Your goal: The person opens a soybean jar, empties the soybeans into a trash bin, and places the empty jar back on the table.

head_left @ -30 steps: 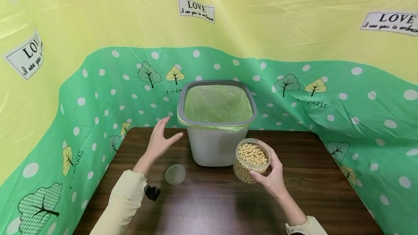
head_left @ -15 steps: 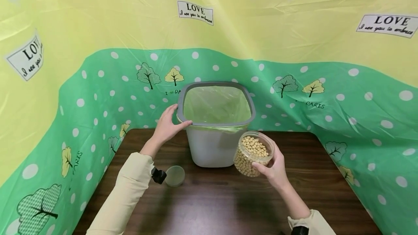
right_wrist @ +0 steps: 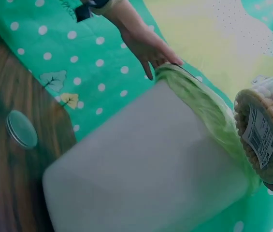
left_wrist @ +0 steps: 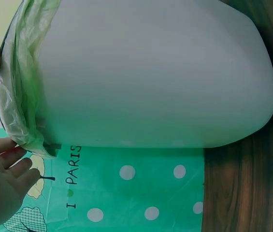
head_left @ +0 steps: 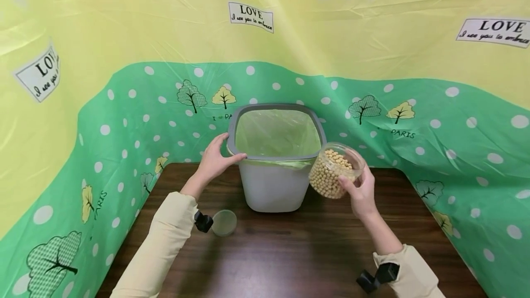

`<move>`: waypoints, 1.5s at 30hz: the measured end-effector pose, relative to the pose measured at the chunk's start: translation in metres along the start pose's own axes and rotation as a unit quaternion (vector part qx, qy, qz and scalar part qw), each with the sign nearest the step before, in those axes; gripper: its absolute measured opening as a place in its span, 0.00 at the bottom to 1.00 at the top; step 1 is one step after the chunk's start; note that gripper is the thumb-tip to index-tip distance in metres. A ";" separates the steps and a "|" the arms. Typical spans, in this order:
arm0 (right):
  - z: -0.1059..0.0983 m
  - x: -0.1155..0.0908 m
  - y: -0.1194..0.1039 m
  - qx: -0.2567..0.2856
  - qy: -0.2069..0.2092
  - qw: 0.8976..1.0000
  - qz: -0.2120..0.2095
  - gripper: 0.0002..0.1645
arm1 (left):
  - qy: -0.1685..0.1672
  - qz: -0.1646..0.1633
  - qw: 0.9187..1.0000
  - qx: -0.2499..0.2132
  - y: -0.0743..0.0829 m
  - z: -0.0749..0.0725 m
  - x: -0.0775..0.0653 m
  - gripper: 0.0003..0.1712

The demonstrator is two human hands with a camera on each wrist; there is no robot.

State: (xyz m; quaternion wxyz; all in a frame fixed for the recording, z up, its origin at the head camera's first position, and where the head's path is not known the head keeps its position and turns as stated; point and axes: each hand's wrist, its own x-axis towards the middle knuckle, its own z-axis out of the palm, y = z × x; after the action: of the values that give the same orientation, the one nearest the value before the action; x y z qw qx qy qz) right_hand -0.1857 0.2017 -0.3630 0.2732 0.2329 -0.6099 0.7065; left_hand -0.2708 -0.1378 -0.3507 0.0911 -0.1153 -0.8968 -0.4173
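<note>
A white trash bin [head_left: 271, 187] with a grey rim [head_left: 281, 156] stands at the back of the table, lined with a green bag [head_left: 277, 132]. My left hand [head_left: 215, 157] touches the rim's near left corner, thumb in front and fingers along the left side; the left wrist view shows loosely spread fingers [left_wrist: 18, 164] against the bag's folded edge. In my right hand [head_left: 362, 192] is a lidless clear jar of soybeans [head_left: 331, 176], gripped from the right and tilted left beside the bin's near right corner. The jar's labelled bottom [right_wrist: 259, 137] shows in the right wrist view.
A round clear lid [head_left: 224, 222] lies on the dark wooden table [head_left: 273, 261], close to my left wrist's black camera [head_left: 204, 221]. Green and yellow printed sheeting [head_left: 372, 68] encloses the table at the back and sides.
My left hand has moved forward from the air to the bin's rim. My right hand has raised the jar, shifted it slightly right and tipped it further left. The lid stays put.
</note>
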 end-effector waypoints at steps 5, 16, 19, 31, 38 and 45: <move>-0.008 0.022 -0.006 -0.071 0.037 0.997 0.022 0.38 | 0.000 -0.001 1.000 -0.010 0.000 0.001 -0.001 0.52; -0.023 0.074 -0.010 -0.315 0.009 0.949 0.021 0.46 | -0.006 -0.006 1.000 -0.004 0.001 0.000 0.001 0.52; -0.025 0.086 -0.010 -0.359 -0.011 0.933 0.017 0.47 | -0.008 -0.008 1.000 -0.003 0.001 0.000 0.001 0.52; -0.025 0.114 -0.002 -0.416 -0.071 0.907 0.001 0.54 | -0.020 -0.024 0.999 -0.015 0.005 -0.003 0.002 0.53; -0.026 0.125 0.006 -0.457 -0.111 0.882 -0.027 0.55 | -0.025 -0.028 0.999 -0.032 0.004 -0.002 0.002 0.53; -0.024 0.129 0.011 -0.480 -0.128 0.867 -0.042 0.55 | -0.026 -0.032 0.998 -0.039 0.003 -0.003 0.001 0.54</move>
State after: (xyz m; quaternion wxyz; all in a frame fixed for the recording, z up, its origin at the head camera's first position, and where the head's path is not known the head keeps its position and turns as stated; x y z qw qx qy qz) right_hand -0.2888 0.2379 -0.2893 0.3002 0.1868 -0.8931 0.2781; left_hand -0.2704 -0.1378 -0.3467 0.0498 -0.1014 -0.8850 -0.4518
